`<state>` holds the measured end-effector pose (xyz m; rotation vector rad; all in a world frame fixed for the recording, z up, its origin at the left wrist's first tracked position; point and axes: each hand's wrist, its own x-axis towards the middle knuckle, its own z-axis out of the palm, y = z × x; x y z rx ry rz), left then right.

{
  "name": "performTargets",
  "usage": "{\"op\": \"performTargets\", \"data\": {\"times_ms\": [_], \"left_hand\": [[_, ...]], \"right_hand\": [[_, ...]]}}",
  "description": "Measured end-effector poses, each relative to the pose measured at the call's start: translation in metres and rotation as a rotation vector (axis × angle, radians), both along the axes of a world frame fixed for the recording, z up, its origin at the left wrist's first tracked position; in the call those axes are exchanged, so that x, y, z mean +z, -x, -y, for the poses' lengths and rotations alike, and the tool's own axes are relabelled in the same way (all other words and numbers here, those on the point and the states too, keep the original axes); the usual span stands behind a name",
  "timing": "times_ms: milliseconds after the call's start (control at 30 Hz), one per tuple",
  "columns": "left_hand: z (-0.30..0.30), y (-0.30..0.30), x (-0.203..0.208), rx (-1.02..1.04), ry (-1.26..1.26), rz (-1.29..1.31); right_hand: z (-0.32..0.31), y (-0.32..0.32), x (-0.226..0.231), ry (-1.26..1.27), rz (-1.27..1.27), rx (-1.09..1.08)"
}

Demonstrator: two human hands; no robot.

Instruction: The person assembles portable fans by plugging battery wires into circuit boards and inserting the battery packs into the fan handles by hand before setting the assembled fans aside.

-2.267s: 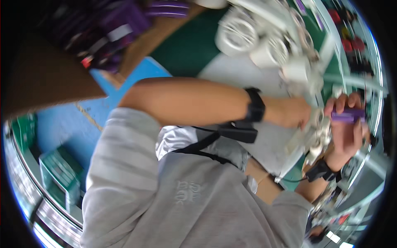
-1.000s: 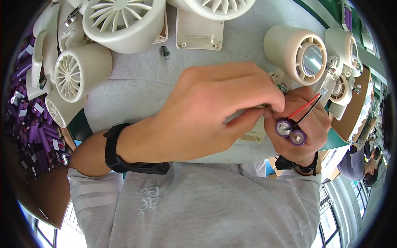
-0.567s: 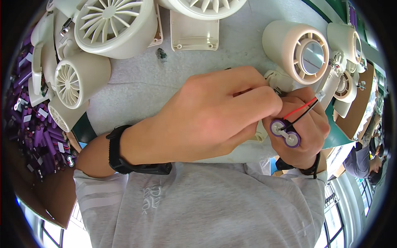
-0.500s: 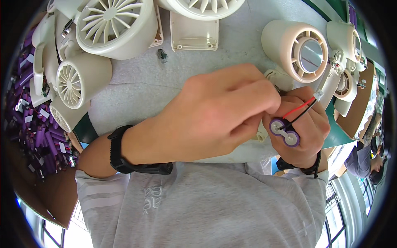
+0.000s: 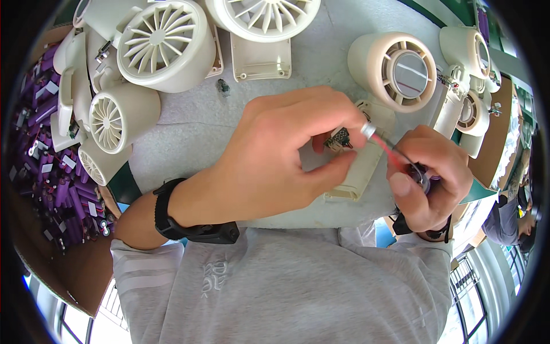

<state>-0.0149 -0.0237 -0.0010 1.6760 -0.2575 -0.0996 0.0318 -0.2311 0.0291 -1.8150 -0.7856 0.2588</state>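
Observation:
My right hand (image 5: 432, 175) is curled around a purple battery pack (image 5: 423, 179), mostly hidden by the fingers. Red and black wires (image 5: 395, 152), smeared by motion, run from the pack to a small white connector (image 5: 367, 131). That connector sits right by the index fingertip of my left hand (image 5: 286, 152), whose thumb and index finger are apart. Beneath the hands lies a cream handle shell (image 5: 366, 166), and a small circuit board (image 5: 339, 139) shows between my left fingers, next to the shell. Whether the board touches those fingers is unclear.
Cream fan housings (image 5: 163, 49) crowd the far left. A round housing with a mirror-like disc (image 5: 389, 71) stands far right, beside more assemblies (image 5: 470, 109). An open cream cover (image 5: 260, 57) lies at the back. On the left, a cardboard box (image 5: 74, 269) holds many purple battery packs.
My hands have moved apart, and the left thumb and index finger have spread. The battery pack has turned in my right hand, its connector now pointing toward my left. The shell and board have come into sight.

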Motion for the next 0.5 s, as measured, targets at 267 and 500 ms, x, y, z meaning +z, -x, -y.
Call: {"op": "performTargets", "data": {"times_ms": [267,500], "left_hand": [[-0.009,-0.002,0.003,-0.098,0.053,-0.024],[-0.008,-0.003,0.0,-0.046,0.191,-0.109]], "right_hand": [[-0.002,-0.003,-0.002,0.093,0.239,0.004],[0.007,-0.007,0.001,0.22,0.397,0.117]]}}
